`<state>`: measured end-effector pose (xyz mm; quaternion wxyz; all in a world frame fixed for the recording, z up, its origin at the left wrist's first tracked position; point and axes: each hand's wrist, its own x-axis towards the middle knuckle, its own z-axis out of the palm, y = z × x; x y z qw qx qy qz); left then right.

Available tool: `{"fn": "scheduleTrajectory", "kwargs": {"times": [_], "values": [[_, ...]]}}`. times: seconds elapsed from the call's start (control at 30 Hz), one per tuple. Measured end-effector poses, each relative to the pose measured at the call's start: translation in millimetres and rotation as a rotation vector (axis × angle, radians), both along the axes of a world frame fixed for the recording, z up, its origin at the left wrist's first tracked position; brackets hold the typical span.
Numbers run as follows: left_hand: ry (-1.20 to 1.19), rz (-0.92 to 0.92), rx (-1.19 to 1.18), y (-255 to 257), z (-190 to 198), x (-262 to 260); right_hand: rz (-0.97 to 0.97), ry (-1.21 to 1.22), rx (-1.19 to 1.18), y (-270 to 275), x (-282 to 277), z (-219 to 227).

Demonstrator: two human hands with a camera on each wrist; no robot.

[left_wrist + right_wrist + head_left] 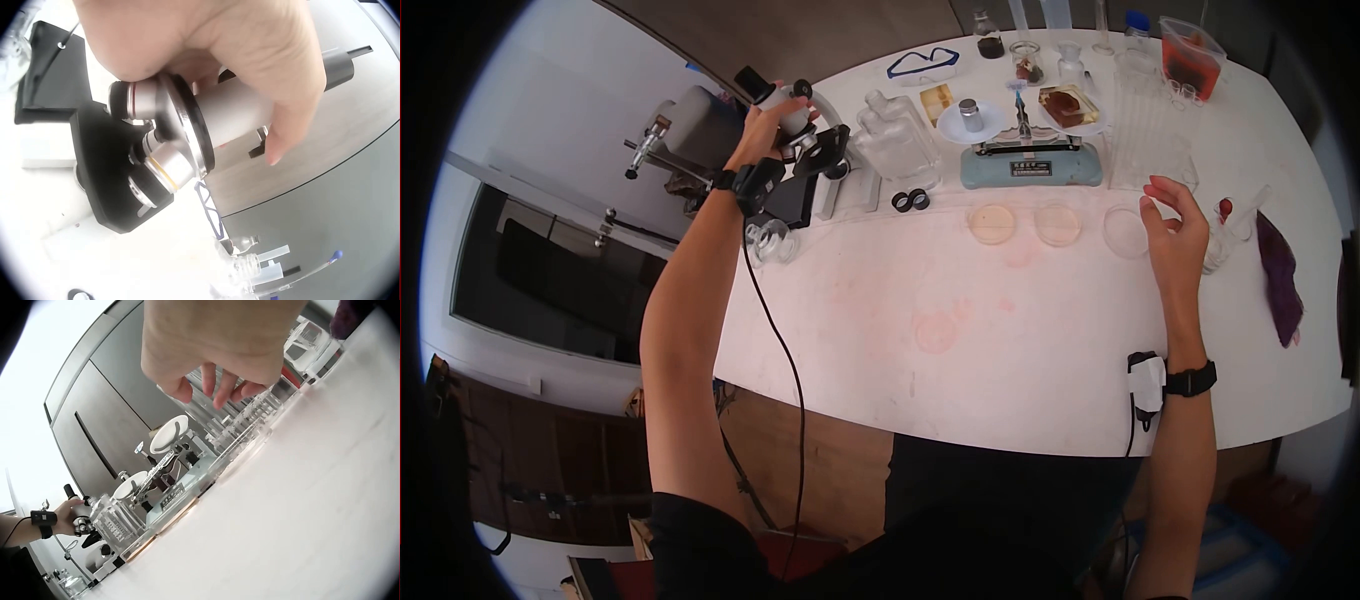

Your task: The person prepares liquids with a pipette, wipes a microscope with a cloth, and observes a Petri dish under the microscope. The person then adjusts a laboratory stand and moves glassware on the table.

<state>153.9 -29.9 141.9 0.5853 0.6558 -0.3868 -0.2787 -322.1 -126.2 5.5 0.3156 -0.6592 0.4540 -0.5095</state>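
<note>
At the left of the table stands a microscope (pixel 800 130), and the left hand (pixel 765 130) grips its upper tube. The left wrist view shows that hand (pixel 250 56) with fingers and thumb curled round the silver tube (pixel 234 112), beside the objective lenses (pixel 169 169). The right hand (pixel 1178 230) hovers near the rightmost petri dish (pixel 1124 231), fingers loosely bent, holding nothing. In the right wrist view its fingers (pixel 225 387) hang loosely above the glassware.
A blue-green balance (pixel 1032 165) with two pans stands mid-table, glass bottles (pixel 897 140) to its left. Two more petri dishes (pixel 992 223) lie in front. Goggles (pixel 923 65), a red-filled tub (pixel 1190 60), a purple cloth (pixel 1280 280) and a glass tube rack (pixel 1135 125) surround them.
</note>
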Motion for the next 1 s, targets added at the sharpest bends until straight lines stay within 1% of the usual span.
{"fn": "scheduleTrajectory", "kwargs": {"times": [0.07, 0.13, 0.33, 0.4, 0.47, 0.53, 0.57, 0.6, 0.67, 0.83, 0.93, 1.0], "values": [[-0.036, -0.030, -0.036, 0, -1, 4, 0.002, -0.008, 0.002, -1, 0, -3], [-0.062, -0.008, 0.007, -1, 0, 2, -0.007, 0.003, 0.000, 1, -1, -2], [0.012, 0.015, -0.051, -1, 6, -6, -0.029, 0.009, -0.009, 3, 0, 3], [-0.056, 0.102, -0.055, 6, 16, -13, -0.028, 0.016, -0.003, 3, 0, 2], [-0.132, 0.108, -0.064, 16, 28, -20, -0.032, 0.028, -0.008, 1, -1, 0], [-0.143, 0.136, -0.088, 29, 39, -27, -0.032, 0.029, -0.008, 0, -1, -1], [-0.147, 0.118, -0.071, 37, 45, -29, -0.036, 0.030, -0.011, 0, -1, -1], [-0.172, 0.153, -0.047, 47, 53, -43, -0.031, 0.030, -0.009, 0, -1, -1], [-0.201, 0.147, -0.061, 67, 63, -60, -0.036, 0.028, -0.018, -1, -1, -2], [-0.163, 0.151, -0.052, 111, 83, -122, -0.029, 0.006, -0.015, -6, -3, -5], [-0.131, 0.122, -0.031, 129, 83, -161, -0.020, 0.012, -0.017, -9, -6, -7], [-0.102, 0.025, -0.010, 139, 78, -185, -0.010, 0.023, -0.020, -9, -6, -9]]}}
